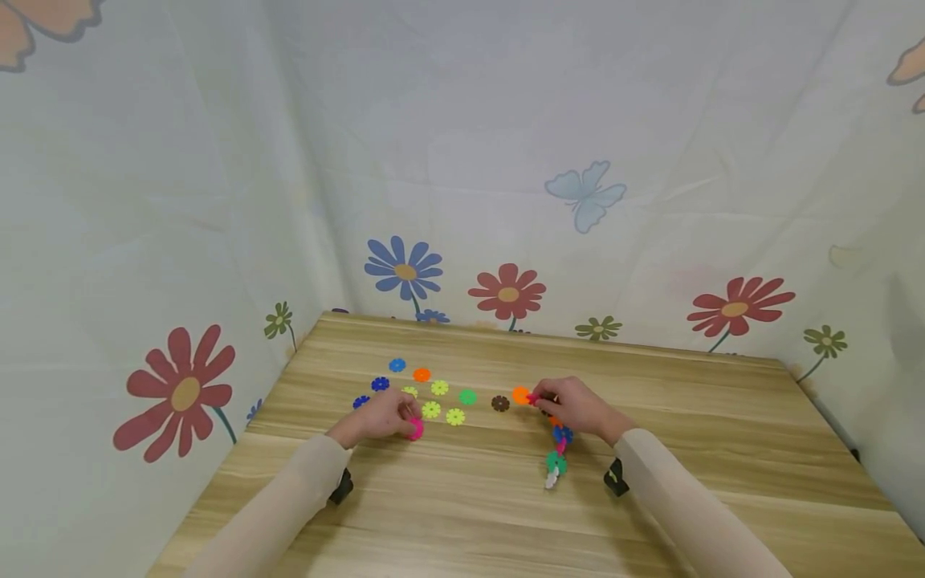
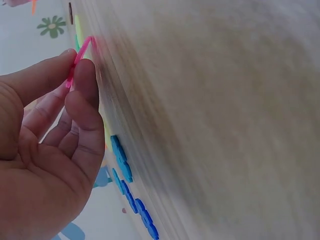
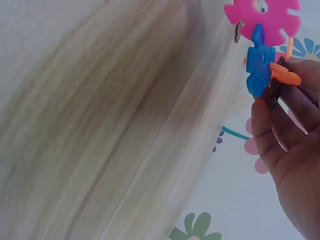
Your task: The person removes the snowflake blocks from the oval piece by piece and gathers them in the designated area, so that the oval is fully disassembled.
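Note:
Between the thumb and fingertips of my left hand (image 1: 385, 416) is a pink flower-shaped interlocking disc (image 1: 415, 430), pinched upright, its lower edge close to the tabletop in the left wrist view. My right hand (image 1: 580, 406) grips the upper end of a chain of such discs slotted together. Hanging from it toward me are a blue disc (image 3: 259, 67), a pink one, a teal-green disc (image 1: 556, 463) and a white one (image 1: 552, 479). An orange piece (image 3: 286, 75) and a dark brown one sit at the fingers. A red-pink piece (image 1: 533, 399) shows at the right fingertips, overlapping an orange disc (image 1: 521, 395).
Loose discs lie on the wooden table (image 1: 462, 506): several yellow ones (image 1: 455, 417), a green (image 1: 468, 396), a brown (image 1: 500, 404), an orange (image 1: 421, 375) and several blue ones (image 1: 380, 384) beyond the left hand. A flower-printed curtain (image 1: 470, 201) hangs behind the table.

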{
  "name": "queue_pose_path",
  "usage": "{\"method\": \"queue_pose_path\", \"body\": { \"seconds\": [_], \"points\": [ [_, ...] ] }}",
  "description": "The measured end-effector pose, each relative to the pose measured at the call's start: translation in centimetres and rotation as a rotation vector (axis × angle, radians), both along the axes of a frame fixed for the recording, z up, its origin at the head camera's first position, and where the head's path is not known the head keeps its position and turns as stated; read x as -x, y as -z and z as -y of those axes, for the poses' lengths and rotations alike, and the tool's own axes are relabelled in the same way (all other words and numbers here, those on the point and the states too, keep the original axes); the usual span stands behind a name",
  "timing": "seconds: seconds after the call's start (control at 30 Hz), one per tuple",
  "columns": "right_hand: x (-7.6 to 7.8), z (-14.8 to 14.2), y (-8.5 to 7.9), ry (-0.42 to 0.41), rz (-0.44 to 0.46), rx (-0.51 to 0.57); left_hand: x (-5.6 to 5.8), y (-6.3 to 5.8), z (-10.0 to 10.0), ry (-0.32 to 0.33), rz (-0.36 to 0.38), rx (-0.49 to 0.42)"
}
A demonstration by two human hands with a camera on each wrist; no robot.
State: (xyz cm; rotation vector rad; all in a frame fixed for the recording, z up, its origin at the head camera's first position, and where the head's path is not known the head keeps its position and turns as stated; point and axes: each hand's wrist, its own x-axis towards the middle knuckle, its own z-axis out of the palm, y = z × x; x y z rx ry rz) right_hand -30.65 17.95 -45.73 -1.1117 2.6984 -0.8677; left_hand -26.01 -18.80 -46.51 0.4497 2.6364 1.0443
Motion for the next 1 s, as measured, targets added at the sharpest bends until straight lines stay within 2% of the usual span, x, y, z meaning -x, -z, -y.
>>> {"method": "queue_pose_path", "body": {
  "seconds": [0.37, 0.8, 1.0],
  "points": [
    [-0.04, 0.0, 0.01, -0.006, 0.003, 0.002, 0.1, 0.29, -0.19, 0.031, -0.074, 0.075],
    [0.03, 0.13, -0.01, -0.001, 0.004, 0.0, 0.31, 0.45, -0.29, -0.01, -0.086, 0.08],
    [0.13, 0.18, 0.21, -0.007, -0.003, 0.003, 0.21, 0.09, -0.49, -0.04, -0.132, 0.045]
  ]
}}
